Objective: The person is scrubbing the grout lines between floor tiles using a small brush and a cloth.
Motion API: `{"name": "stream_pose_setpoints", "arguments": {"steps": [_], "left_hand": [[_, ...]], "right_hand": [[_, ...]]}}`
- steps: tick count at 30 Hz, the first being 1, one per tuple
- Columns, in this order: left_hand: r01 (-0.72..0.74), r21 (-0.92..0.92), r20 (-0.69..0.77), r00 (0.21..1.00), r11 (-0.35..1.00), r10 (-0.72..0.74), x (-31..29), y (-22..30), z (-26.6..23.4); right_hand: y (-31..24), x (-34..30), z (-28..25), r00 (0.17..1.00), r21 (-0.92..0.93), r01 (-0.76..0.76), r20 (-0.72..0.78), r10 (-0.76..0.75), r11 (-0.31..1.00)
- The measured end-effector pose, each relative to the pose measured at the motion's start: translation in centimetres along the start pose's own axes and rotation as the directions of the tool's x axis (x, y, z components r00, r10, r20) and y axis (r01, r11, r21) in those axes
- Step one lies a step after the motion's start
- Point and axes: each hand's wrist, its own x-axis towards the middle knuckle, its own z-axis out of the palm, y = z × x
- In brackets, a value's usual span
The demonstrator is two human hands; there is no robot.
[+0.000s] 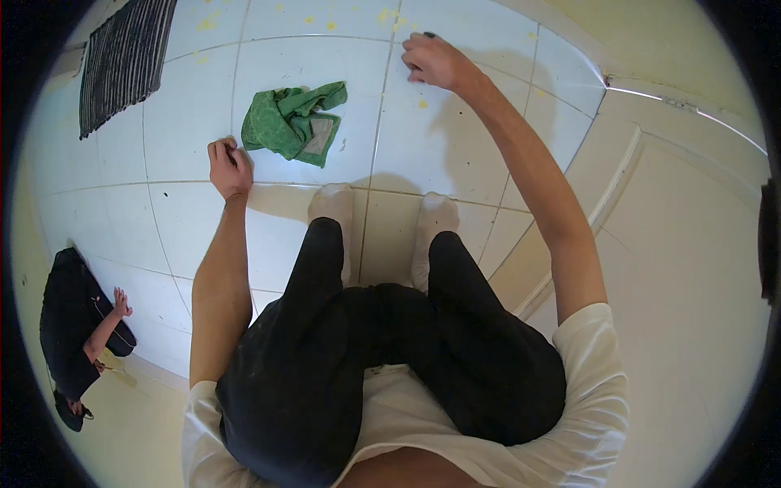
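Note:
I squat on a white tiled floor. My right hand is reached forward over the tiles, its fingers curled in; a small dark thing shows at its top edge, too little of it to name. My left hand is closed too and rests low by the floor; a dark spot shows between its fingers, and I cannot make out what it is. Just to the right of the left hand lies a crumpled green cloth with a greyish patch on one corner. Small yellow spots dot the tiles around and beyond the right hand.
A dark striped mat lies at the far left. Another person in black clothes is at the left, one hand held out. On the right stands a pale panelled door beside a cream wall. My socked feet are close in front.

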Motion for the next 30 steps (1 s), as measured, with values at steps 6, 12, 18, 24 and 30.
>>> {"name": "stream_pose_setpoints", "arguments": {"steps": [6,12,18,24,30], "left_hand": [[-0.014,0.008,-0.013,1.000,1.000,0.014,0.0,0.2,0.0],[-0.024,-0.020,-0.023,0.999,1.000,0.023,0.1,0.3,0.3],[-0.018,0.033,-0.029,0.999,0.999,0.019,0.0,0.0,0.2],[0.009,0.017,-0.009,1.000,1.000,-0.009,0.1,0.2,0.2],[0.037,0.012,0.052,0.998,0.999,-0.038,0.1,0.6,-0.1]], "right_hand": [[0.3,0.7,-0.3,0.967,0.012,-0.105,0.232,0.100,0.994],[1.7,0.1,0.4,0.994,-0.025,-0.030,-0.104,0.027,0.999],[2.0,1.2,0.1,0.988,0.151,-0.153,0.025,0.151,0.977],[1.7,2.1,0.3,0.952,0.036,-0.259,-0.156,0.262,0.965],[1.0,2.6,0.6,0.962,0.113,-0.271,-0.011,0.274,0.956]]}}
